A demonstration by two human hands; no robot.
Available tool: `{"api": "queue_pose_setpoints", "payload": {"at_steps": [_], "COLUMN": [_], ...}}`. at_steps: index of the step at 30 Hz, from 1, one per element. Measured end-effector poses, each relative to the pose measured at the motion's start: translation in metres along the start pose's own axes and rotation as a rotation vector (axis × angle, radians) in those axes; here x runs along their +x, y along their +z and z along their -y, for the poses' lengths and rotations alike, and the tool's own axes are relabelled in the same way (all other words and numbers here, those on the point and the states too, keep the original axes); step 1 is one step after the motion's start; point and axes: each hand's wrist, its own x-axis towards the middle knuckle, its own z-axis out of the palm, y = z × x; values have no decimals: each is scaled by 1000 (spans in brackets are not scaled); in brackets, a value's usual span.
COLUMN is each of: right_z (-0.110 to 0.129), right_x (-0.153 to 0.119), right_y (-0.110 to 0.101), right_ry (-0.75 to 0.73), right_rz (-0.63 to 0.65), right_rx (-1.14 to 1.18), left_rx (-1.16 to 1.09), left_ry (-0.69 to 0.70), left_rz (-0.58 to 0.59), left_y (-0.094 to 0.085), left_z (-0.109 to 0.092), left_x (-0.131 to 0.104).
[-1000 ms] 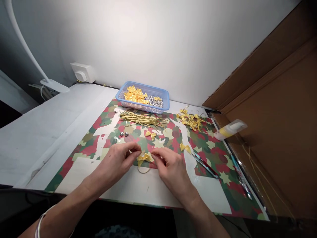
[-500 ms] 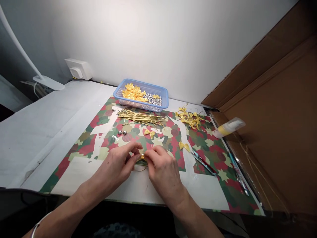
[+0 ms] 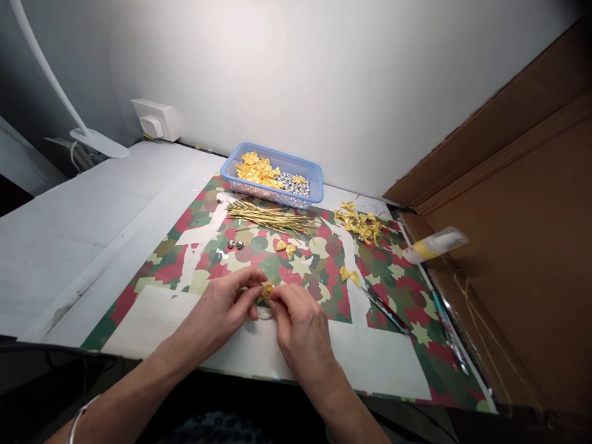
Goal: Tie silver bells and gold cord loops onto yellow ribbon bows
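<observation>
Between the fingertips of both hands is a small yellow ribbon bow (image 3: 267, 291), partly hidden by the fingers. My left hand (image 3: 228, 302) pinches its left side with thumb and forefinger. Its right side is gripped by the closed fingers of my right hand (image 3: 303, 317). A thin pale loop of cord or wire (image 3: 265, 313) hangs just below the bow. Beyond the hands lie a loose yellow bow (image 3: 286, 248) and two silver bells or beads (image 3: 235, 245). Another yellow bow (image 3: 349, 275) rests right of my right hand.
A blue basket (image 3: 318, 185) holds yellow bows and silver beads. Before it lies a bundle of gold ties (image 3: 271, 217). At right are a pile of bows (image 3: 363, 225), scissors (image 3: 387, 311), a glue bottle (image 3: 435, 245), a pen-like tool (image 3: 448, 333) and a cardboard wall (image 3: 518, 216).
The view has shifted slightly, moving the table things a little to the right. More of the yellow bow shows between my fingers, and the right-hand fingers have shifted slightly.
</observation>
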Motion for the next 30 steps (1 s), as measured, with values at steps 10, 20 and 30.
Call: {"api": "queue_pose_setpoints", "payload": {"at_steps": [10,20,30], "right_z": [1,-2,4], "right_x": [0,2,5], "right_y": [2,-3,-1], "right_ry": [-24,-74,15], "right_rz": [-52,-37,-9], "right_rx": [-3,-67,218], "left_rx": [32,128,142], "left_ry": [52,112,97], "left_rz": [-17,-152,-116], "left_y": [7,5,12], "left_z": [0,-5,2], "left_x": [-7,-2,-7]}}
